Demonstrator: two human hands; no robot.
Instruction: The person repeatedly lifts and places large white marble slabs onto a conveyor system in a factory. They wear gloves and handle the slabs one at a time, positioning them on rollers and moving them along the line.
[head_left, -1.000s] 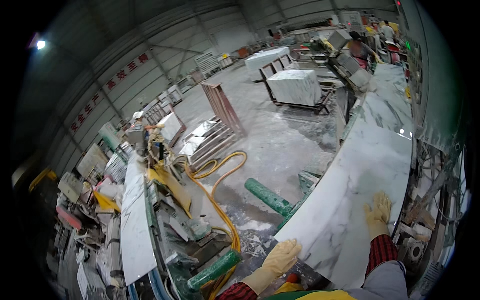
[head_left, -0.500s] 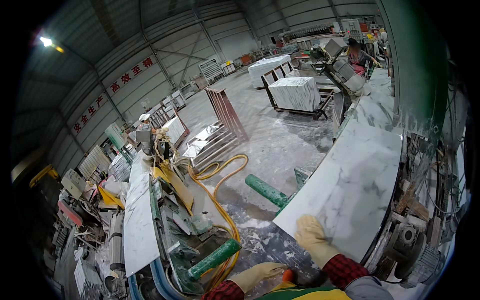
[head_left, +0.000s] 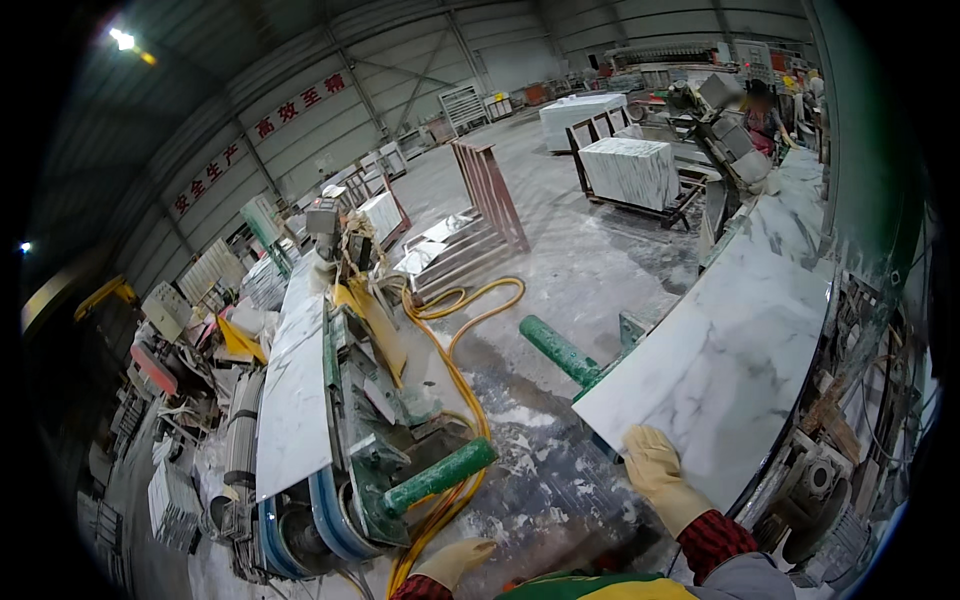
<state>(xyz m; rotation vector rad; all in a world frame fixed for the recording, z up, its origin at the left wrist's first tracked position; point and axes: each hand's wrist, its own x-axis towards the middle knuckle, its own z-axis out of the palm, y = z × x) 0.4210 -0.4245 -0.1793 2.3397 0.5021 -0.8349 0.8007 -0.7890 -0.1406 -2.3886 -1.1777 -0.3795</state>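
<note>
My right hand (head_left: pixel 662 478), in a pale rubber glove, rests at the near edge of a white, grey-veined marble slab (head_left: pixel 725 345). Its fingers lie stretched over the slab's edge; the underside of the grip is hidden. The slab lies flat along the bench on my right. My left hand (head_left: pixel 458 562), gloved alike, hangs low at the bottom of the view, fingers extended and holding nothing. The green cylinder (head_left: pixel 440 476) of the left machine is nearest to it. A second marble slab (head_left: pixel 295 425) lies on the blue belts (head_left: pixel 335 515) of that machine.
Yellow hoses (head_left: pixel 468 395) loop over the wet floor between the machines. Another green cylinder (head_left: pixel 557 350) juts out from the right bench. Farther off stand a reddish rack (head_left: pixel 490 195) and a stack of slabs (head_left: pixel 630 172). A co-worker (head_left: pixel 762 122) stands at the far right.
The view has shifted, so the scene sits higher and farther right. My right hand has slid toward the slab's near edge. My left hand has moved lower and left in the picture.
</note>
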